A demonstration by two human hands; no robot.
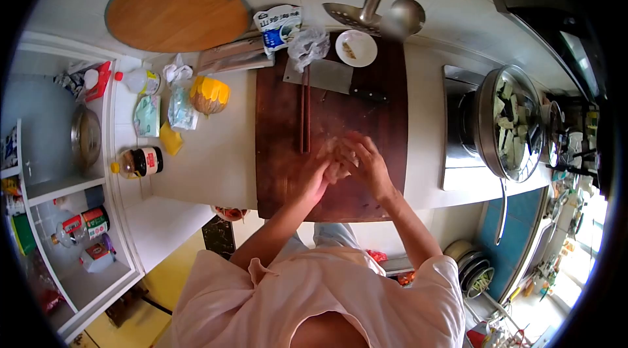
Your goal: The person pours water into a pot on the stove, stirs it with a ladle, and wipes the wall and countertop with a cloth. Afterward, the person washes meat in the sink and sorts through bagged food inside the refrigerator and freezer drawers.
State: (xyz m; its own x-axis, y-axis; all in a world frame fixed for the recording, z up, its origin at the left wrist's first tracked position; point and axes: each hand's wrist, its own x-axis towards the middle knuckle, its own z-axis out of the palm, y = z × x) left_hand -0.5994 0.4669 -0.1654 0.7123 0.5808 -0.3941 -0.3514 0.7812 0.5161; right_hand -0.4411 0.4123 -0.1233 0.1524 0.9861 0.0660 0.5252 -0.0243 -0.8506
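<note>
Over the middle of the dark wooden board [281, 119], my left hand [318, 170] and my right hand [369, 161] meet around a pale, crumpled piece [337, 157]. Both hands have their fingers curled onto it; what it is cannot be made out. A pair of brown chopsticks [305, 112] lies lengthwise just left of my hands. Farther back, a cleaver [324, 76] rests flat with its dark handle to the right. Behind the cleaver are a clear plastic bag [309, 47] and a white dish [356, 48] holding a few small brownish bits.
A lidded pan [513, 122] of cut pieces sits on the stove at right, its handle toward the counter edge. Left are a cut pumpkin [209, 95], packets and a dark sauce bottle [140, 162]. Metal ladles [402, 17] hang above the board's back.
</note>
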